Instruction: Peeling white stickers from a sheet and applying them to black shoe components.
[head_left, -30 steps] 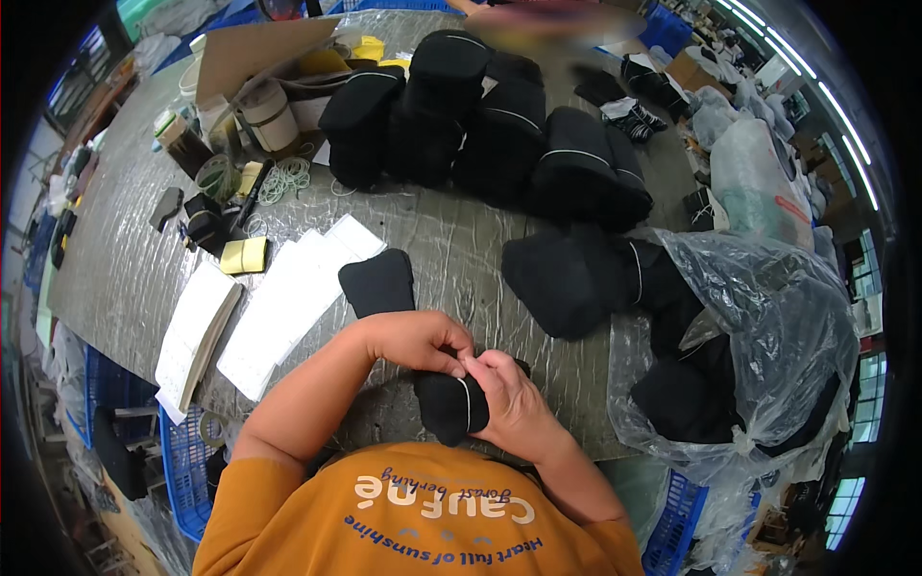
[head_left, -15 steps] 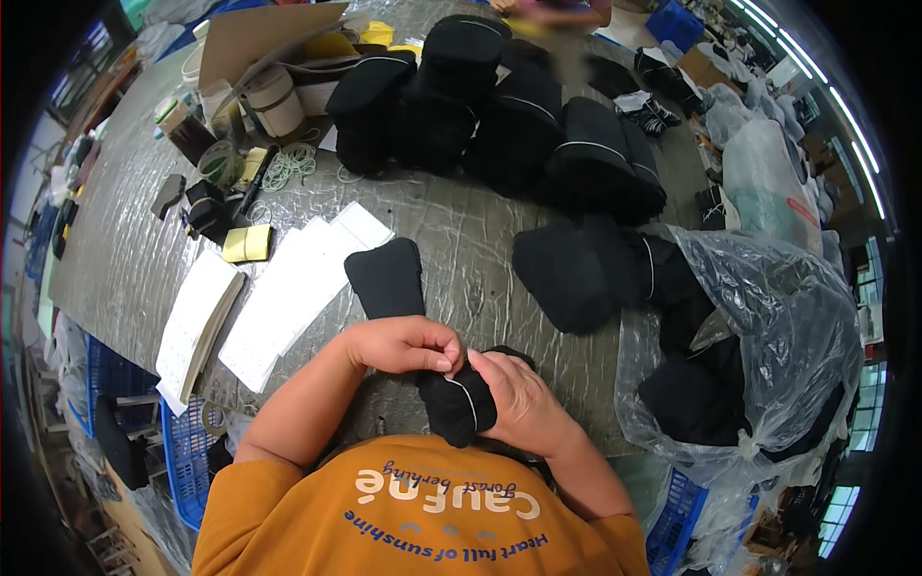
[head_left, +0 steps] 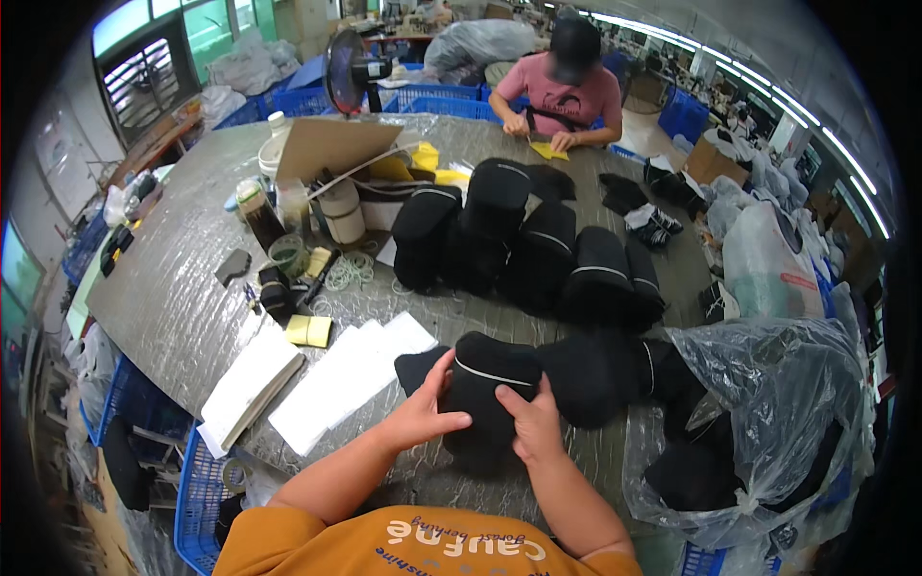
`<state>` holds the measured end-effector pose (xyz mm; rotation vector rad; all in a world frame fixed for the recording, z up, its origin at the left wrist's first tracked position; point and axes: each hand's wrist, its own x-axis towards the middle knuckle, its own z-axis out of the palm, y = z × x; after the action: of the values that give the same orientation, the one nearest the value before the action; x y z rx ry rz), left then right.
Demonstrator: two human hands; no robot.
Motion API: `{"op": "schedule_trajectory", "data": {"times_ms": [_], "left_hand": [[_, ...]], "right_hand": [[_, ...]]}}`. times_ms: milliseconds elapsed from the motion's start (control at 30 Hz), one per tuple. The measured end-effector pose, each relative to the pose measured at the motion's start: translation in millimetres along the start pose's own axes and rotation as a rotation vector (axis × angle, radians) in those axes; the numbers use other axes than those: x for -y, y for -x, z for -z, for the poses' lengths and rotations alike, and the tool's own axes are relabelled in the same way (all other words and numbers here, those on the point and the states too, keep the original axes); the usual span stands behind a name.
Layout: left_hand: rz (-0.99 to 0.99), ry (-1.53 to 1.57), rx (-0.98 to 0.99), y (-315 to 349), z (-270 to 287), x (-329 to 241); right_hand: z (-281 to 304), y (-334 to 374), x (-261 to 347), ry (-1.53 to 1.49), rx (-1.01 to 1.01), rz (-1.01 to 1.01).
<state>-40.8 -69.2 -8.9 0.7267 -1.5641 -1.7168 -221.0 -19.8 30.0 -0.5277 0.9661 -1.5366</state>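
Between my two hands, above the near part of the table (head_left: pixel 403 470), is a bundle of black fabric pieces (head_left: pixel 485 408) with a thin white elastic band (head_left: pixel 495 372) round its upper part. My left hand (head_left: pixel 423 413) grips the left side, fingers behind and thumb in front. On the right side, my right hand (head_left: pixel 533 422) holds it with the thumb pressed just below the band. A black fabric piece (head_left: pixel 413 370) lies on the table, partly hidden behind my left hand and the bundle. More black fabric (head_left: pixel 591 379) lies just right of the held bundle.
Banded black bundles (head_left: pixel 423 235) are heaped beyond my hands. Paper sheets (head_left: pixel 355 374) and a thick pad (head_left: pixel 250 379) lie at left, near loose elastic bands (head_left: pixel 351 272) and jars (head_left: pixel 257 211). A clear plastic bag (head_left: pixel 797 384) holds black fabric at right. A person (head_left: pixel 562 96) works across the table.
My hands have moved forward and up with the banded bundle, which now stands upright between them. My left hand went from a pinch to gripping its side. The view has tilted up, showing the person opposite.
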Motion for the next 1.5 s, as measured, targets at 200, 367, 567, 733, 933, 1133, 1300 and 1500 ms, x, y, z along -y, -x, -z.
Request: {"op": "schedule_trajectory", "data": {"times_ms": [200,367,567,733,933,1133,1300,1500], "left_hand": [[-0.103,-0.267,-0.084,-28,39,-81],[-0.117,0.386,-0.023,-46,103,-109],[0.023,0.437,-0.097,-80,128,-142],[0.036,0.403,-0.258,-142,153,-170],[0.169,0.376,-0.300,-204,178,-153],[0.317,0.146,-0.244,-229,182,-136],[0.450,-0.051,-0.378,-236,177,-132],[0.354,0.094,-0.332,-222,167,-130]], "right_hand": [[-38,-40,14,-0.023,0.257,0.095],[-77,-71,57,0.708,0.433,0.916],[-112,-133,63,1.235,0.682,1.674],[-115,-157,85,1.274,0.158,1.476],[-56,-162,96,1.194,-0.135,1.214],[-40,-174,92,1.307,-0.021,1.041],[-53,-202,82,1.439,0.140,0.935],[-56,-205,77,1.390,0.197,0.925]]}}
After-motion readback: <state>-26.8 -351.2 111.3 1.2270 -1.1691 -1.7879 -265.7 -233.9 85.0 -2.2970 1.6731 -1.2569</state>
